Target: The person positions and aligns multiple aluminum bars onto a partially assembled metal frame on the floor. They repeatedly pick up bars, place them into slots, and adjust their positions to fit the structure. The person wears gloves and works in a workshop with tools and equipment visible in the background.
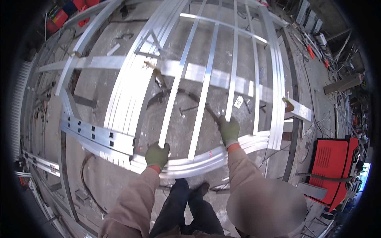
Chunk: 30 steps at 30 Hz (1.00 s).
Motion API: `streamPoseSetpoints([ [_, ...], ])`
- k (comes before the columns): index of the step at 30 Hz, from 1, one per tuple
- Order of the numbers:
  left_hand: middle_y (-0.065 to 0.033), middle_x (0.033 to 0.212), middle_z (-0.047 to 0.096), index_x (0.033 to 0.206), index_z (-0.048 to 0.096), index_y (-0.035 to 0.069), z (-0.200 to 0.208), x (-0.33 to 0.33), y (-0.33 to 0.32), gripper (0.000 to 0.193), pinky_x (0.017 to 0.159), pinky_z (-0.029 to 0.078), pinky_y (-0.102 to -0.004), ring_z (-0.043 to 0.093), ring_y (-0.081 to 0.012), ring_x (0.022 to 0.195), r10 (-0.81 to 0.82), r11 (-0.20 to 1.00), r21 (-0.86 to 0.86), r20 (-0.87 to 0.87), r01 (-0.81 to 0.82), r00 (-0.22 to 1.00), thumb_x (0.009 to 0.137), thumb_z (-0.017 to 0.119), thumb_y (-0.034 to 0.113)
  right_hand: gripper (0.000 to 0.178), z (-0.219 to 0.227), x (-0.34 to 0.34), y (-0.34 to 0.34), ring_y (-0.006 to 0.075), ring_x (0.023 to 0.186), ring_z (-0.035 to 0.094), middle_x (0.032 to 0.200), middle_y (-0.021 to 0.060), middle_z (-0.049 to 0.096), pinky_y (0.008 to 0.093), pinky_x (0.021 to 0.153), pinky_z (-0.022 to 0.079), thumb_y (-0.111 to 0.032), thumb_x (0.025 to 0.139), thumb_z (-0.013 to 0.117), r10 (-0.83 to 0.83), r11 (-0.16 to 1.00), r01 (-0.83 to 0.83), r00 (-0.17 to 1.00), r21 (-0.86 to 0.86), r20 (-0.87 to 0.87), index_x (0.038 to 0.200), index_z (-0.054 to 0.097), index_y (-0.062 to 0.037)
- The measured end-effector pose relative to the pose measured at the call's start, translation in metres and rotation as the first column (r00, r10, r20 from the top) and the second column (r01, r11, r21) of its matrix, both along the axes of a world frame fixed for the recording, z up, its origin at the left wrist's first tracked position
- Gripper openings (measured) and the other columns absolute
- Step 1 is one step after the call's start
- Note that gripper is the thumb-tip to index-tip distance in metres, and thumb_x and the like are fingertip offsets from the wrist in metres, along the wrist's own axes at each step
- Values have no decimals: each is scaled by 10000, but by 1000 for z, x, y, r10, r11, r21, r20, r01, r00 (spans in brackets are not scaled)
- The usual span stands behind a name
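My left hand [157,156], in a green glove, is closed around the near end of a slim silver metal bar [171,101], just above the curved bottom rail [194,162] of a metal frame. Farther right and a little higher, my right hand [229,130], gloved the same way, grips the near end of another slim bar [233,75]. Between them lies a third bar [201,107], its near end apart from the rail. A fourth bar [256,87] runs along the right. Toward the far side a crossbar [224,24] spans all of them. Palms and fingertips are mostly hidden.
Wide grooved metal profiles [127,91] form the frame's left side, with a plate with square holes [93,129] below. A support beam [174,68] passes underneath. Clamps [288,105] sit at the beam. A red machine [332,168] stands at right. A dark curved strip [206,107] lies below the bars.
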<state>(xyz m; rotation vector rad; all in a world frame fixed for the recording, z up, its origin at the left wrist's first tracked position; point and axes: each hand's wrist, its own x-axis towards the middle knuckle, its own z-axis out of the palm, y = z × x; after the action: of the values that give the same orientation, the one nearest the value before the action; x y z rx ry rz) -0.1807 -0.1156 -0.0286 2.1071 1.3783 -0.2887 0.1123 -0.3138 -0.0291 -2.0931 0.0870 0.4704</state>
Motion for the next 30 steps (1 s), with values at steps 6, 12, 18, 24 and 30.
streamPoseSetpoints([
  [6, -306, 1158, 863, 1188, 849, -24, -7, 4, -5, 629, 1008, 641, -591, 835, -503, 1124, 11, 1000, 29, 63, -12, 998, 1057, 759, 585, 321, -15, 5, -6, 204, 662, 745, 791, 108, 771, 428, 637, 578, -291, 1091, 796, -57, 991, 63, 997, 117, -58, 1108, 832, 27],
  [12, -292, 1143, 865, 1165, 850, 0, -8, 1, -2, 603, 1009, 646, -606, 834, -509, 1120, 15, 1000, -1, 34, -15, 999, 1058, 756, 586, 374, -39, -6, 2, 308, 738, 790, 838, 181, 811, 492, 740, 616, -351, 1076, 789, -67, 993, 71, 996, 91, -51, 1108, 834, 19],
  [18, -303, 1175, 860, 1187, 855, -3, -8, 5, -2, 621, 1014, 646, -610, 833, -515, 1125, 0, 1000, 9, 35, 0, 999, 1055, 752, 594, 395, -41, 12, -2, 394, 857, 836, 933, 243, 846, 534, 819, 630, -369, 1084, 789, -34, 999, 34, 999, 0, 15, 1143, 860, 15],
  [24, -281, 1113, 878, 1216, 881, 17, -31, -3, -2, 589, 971, 646, -582, 843, -498, 1087, 17, 999, 42, 68, -20, 998, 1048, 784, 573, 446, -53, 13, -7, 473, 958, 843, 1017, 291, 856, 576, 877, 635, -422, 1090, 796, 49, 995, -34, 985, -91, 166, 1149, 870, 13],
  [30, -323, 1015, 842, 1087, 821, -62, -16, 4, -4, 607, 927, 638, -577, 827, -519, 992, -2, 999, 47, 82, -1, 997, 1073, 775, 544, 431, -15, 12, -4, 243, 730, 798, 845, 150, 825, 434, 690, 612, -397, 1070, 812, 8, 1000, -8, 1000, -14, 10, 1082, 850, 32],
])
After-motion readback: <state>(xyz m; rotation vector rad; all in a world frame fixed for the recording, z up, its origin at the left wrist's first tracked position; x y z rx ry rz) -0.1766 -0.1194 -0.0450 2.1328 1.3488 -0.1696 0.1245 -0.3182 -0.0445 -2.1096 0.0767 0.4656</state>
